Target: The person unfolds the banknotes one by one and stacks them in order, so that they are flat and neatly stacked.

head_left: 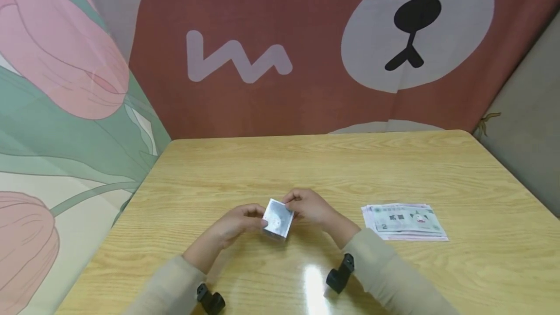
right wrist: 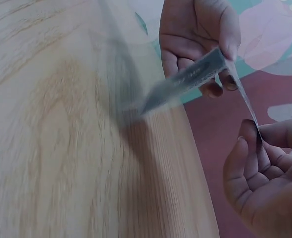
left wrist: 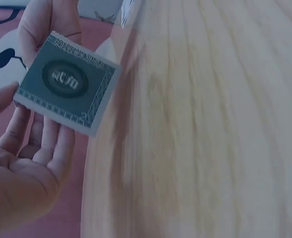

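Observation:
A small folded paper banknote (head_left: pixel 278 218) is held above the table between both hands. My left hand (head_left: pixel 236 225) pinches its left edge between thumb and fingers. At the upper right corner, my right hand (head_left: pixel 309 206) grips it the same way. The left wrist view shows one green printed face of the banknote (left wrist: pixel 66 82), with a pale border and an oval in the middle. Seen in the right wrist view, the banknote (right wrist: pixel 185 82) is bent at a crease, one panel standing at an angle to the other.
A loose pile of play banknotes (head_left: pixel 407 222) lies on the wooden table (head_left: pixel 262 164), to the right of both hands. Behind the table hangs a printed cloth (head_left: pixel 245 106). Small black cameras (head_left: pixel 340 273) sit on both wrists.

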The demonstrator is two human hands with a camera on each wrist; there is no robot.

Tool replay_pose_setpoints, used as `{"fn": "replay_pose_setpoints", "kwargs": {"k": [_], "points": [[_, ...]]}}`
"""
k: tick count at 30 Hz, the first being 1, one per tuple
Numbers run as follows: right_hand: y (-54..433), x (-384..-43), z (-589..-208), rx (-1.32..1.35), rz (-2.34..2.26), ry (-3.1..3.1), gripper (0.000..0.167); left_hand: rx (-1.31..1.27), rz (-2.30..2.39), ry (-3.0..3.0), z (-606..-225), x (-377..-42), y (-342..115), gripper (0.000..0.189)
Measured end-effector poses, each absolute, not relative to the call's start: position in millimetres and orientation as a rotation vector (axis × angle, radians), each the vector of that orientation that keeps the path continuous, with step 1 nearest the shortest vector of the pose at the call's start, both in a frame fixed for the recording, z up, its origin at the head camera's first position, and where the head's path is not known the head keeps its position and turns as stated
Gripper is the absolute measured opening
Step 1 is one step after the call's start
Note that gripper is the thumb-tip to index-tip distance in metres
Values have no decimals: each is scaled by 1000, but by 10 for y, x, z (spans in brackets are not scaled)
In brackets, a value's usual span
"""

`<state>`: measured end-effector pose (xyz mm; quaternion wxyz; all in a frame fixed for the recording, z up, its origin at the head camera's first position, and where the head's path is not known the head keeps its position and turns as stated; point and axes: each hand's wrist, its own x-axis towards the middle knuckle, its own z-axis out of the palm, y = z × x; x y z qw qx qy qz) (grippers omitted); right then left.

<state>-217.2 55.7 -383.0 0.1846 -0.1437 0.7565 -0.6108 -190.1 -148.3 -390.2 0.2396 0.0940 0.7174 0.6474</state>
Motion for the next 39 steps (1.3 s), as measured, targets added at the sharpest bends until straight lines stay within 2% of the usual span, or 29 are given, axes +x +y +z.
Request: {"fn": "replay_pose_setpoints", "kwargs": {"k": [8, 17, 32, 39], "points": [[737, -2163, -3818, -376, -1823, 2064, 17, 373, 1784, 1806, -3868, -1923, -1299, 36], [870, -2111, -3813, -298, -1887, 2001, 20, 238, 1871, 1839, -3848, -1948, -1107, 31], [978, -1933, -3870, -384, -1803, 2003, 18, 79, 2157, 1827, -3814, -2018, -872, 26], [999, -1915, -3863, -429, -1852, 1930, 22, -26, 2306, 1773, -3794, -2061, -783, 11]]}}
